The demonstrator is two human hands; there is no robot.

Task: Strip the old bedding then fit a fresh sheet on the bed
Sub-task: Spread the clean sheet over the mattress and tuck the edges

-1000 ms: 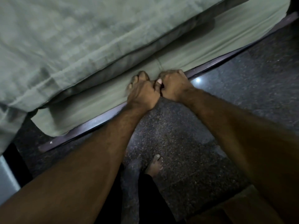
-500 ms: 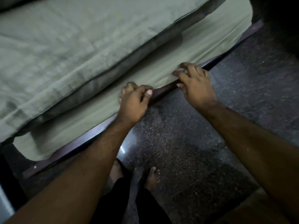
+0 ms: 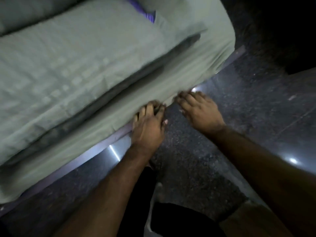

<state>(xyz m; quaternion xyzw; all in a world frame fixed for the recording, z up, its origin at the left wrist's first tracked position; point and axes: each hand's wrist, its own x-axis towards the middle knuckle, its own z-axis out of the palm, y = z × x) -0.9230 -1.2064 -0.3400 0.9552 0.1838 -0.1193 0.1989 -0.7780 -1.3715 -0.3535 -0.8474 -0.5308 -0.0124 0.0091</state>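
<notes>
A grey-green sheet [image 3: 89, 69] covers the mattress, and its lower flap [image 3: 188, 69] hangs over the bed's side. My left hand [image 3: 148, 124] lies at the flap's bottom edge with its fingers stretched onto the cloth, just above the bed frame rail [image 3: 95, 153]. My right hand [image 3: 199, 108] is a little to the right, its spread fingertips touching the same edge. The picture is blurred, so the finger contact is unclear. A dark fold runs along the mattress side.
A patch of purple cloth [image 3: 145, 13] shows near the top of the bed. Dark speckled stone floor [image 3: 239, 103] lies to the right and below. My legs in black trousers [image 3: 153, 218] stand close to the rail. A brown object [image 3: 239, 218] sits at bottom right.
The view swung toward the bed's far corner. My left hand loosened from a fist to stretched fingers on the sheet edge. My right hand first moved away from my left hand, then came back closer to it.
</notes>
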